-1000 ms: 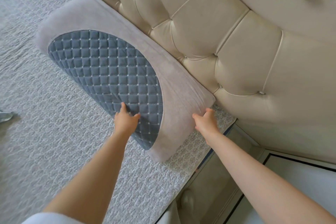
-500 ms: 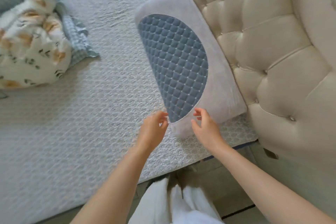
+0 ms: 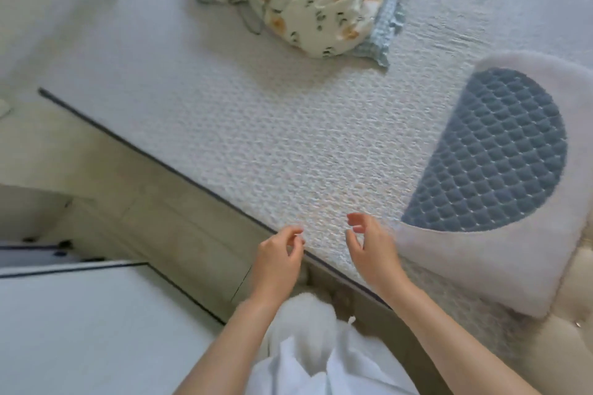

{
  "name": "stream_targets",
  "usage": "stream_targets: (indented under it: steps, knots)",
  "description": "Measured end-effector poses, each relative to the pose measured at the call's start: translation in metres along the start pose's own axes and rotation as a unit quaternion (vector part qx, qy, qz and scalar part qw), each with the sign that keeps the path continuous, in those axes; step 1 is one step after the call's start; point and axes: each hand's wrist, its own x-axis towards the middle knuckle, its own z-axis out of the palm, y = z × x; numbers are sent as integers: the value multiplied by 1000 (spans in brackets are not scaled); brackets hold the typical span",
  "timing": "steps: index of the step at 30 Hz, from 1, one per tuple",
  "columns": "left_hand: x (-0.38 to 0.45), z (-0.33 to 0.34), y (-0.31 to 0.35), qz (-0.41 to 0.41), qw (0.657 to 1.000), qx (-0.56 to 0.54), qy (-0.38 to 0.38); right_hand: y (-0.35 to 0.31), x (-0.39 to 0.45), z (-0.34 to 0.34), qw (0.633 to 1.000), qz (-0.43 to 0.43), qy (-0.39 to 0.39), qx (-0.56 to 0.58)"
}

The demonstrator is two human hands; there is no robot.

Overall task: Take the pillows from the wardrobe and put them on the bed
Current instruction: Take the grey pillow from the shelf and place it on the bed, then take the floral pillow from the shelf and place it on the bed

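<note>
Pillow (image 3: 500, 151) placed on bed (image 3: 256, 138); hands free.
Left hand (image 3: 277, 261), right hand (image 3: 372, 250) loosely curled, empty (next: probably fetch another from wardrobe).

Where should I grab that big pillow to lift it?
Take the pillow with both hands at its pale plush border, one on the near short end and one along the long side facing you. It lies flat on the bed, wide and floppy-looking, so a one-handed corner pinch would probably let it sag.

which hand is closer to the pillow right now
Right. The right hand hangs just beside the pillow at its near corner, holding nothing. The left hand is farther off, over the edge of the bed.
</note>
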Motion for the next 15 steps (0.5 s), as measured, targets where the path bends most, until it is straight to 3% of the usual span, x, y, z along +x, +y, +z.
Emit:
stream_targets:
  steps: [8, 15]
  knots:
    - [-36, -72, -65, -135, 983, -60, 110, -82, 11, 91, 983, -97, -143, -55]
    - [-22, -167, -111, -163, 968, -73, 174, -174, 19, 173, 965, -151, -204, -64]
